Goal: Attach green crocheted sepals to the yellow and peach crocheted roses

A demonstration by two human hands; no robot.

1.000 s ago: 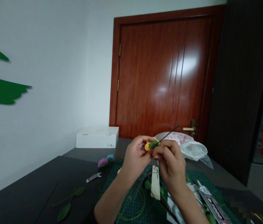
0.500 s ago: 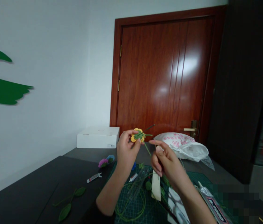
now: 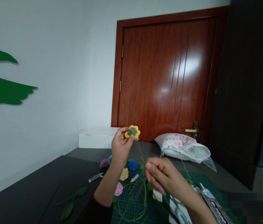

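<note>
Between the thumb and fingers of my left hand [image 3: 121, 143] is a yellow crocheted flower [image 3: 135, 132] with a green back facing me. A thin green yarn [image 3: 140, 149] runs down from the flower to my right hand [image 3: 158, 174], whose thumb and forefinger are pinched on it. Below the hands, a loop of green yarn [image 3: 145, 202] lies on the green cutting mat [image 3: 156, 213]. Near my left forearm are a blue rose [image 3: 132, 165], a cream rose [image 3: 124, 174] and a pink rose [image 3: 118, 189].
A white box [image 3: 94, 141] and a white plastic bag [image 3: 180, 144] stand at the back. Small glue tubes [image 3: 95, 177], a purple flower [image 3: 104, 162] and a leafy sprig [image 3: 67, 211] lie left; a large tube [image 3: 215, 207] lies right.
My right hand has moved down, and the yarn now stretches taut from the flower. My left hand has shifted slightly left with the flower. The dark needle by the flower no longer shows.
</note>
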